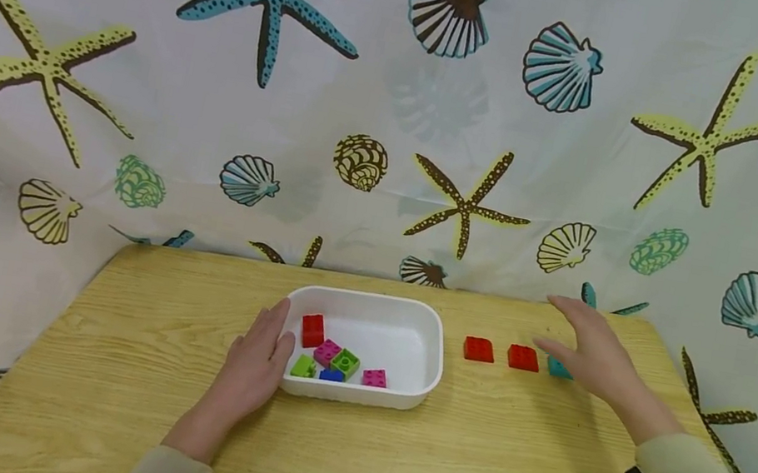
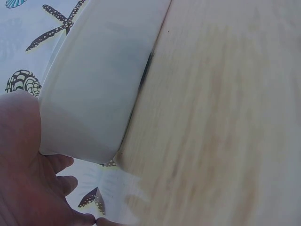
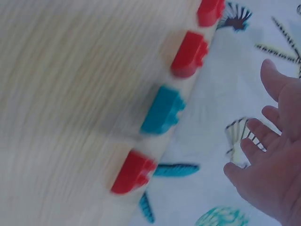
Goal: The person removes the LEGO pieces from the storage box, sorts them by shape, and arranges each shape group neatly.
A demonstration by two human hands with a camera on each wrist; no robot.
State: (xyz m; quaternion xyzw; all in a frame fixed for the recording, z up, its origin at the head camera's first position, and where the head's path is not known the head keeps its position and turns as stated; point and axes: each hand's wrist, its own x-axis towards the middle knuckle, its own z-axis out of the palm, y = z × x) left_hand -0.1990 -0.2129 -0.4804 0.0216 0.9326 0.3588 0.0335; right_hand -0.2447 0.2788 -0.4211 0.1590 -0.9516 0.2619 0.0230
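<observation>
My left hand (image 1: 256, 359) rests against the left wall of a white plastic bin (image 1: 396, 399), fingers straight along its side. In the left wrist view the bin's outer wall (image 2: 94, 80) fills the space by the hand. To the right of the bin, a red toy brick (image 1: 478, 350), another red brick (image 1: 523, 358) and a teal brick (image 1: 559, 369) stand in a row. Raised above the row's right end, my right hand (image 1: 590, 352) holds nothing, fingers spread. The right wrist view also shows a third red brick (image 3: 133, 172) beyond the teal one, hidden in the head view.
Inside the bin lie several loose bricks, among them a tall red one (image 1: 312, 330), a green one (image 1: 345, 362) and a pink one (image 1: 374, 378). A curtain (image 1: 387, 103) with starfish and shells hangs behind the wooden table (image 1: 340, 458).
</observation>
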